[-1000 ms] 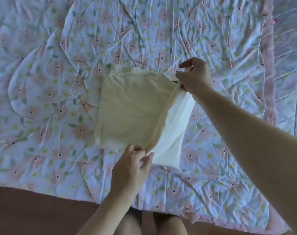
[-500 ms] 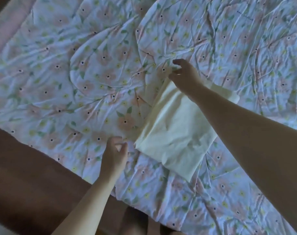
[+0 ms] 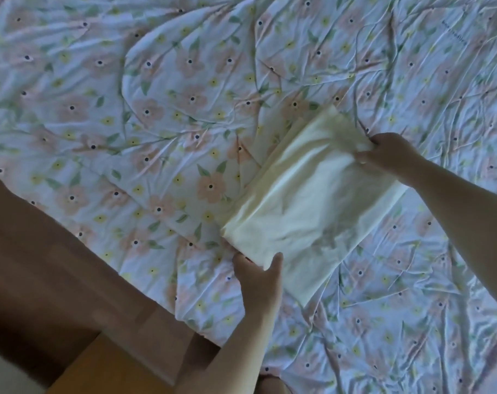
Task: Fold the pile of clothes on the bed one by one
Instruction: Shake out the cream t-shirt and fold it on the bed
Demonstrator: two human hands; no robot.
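Between both hands (image 3: 258,275) lies the folded garment (image 3: 307,206), apparently pinched endwise.

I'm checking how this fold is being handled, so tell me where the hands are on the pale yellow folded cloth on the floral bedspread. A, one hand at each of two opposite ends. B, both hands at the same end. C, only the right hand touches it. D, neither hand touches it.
A: the left hand holds the near end of the pale yellow folded cloth, and the right hand grips the far end.

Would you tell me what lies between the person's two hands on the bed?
In the head view, only the folded pale yellow cloth spans from left hand to right hand.
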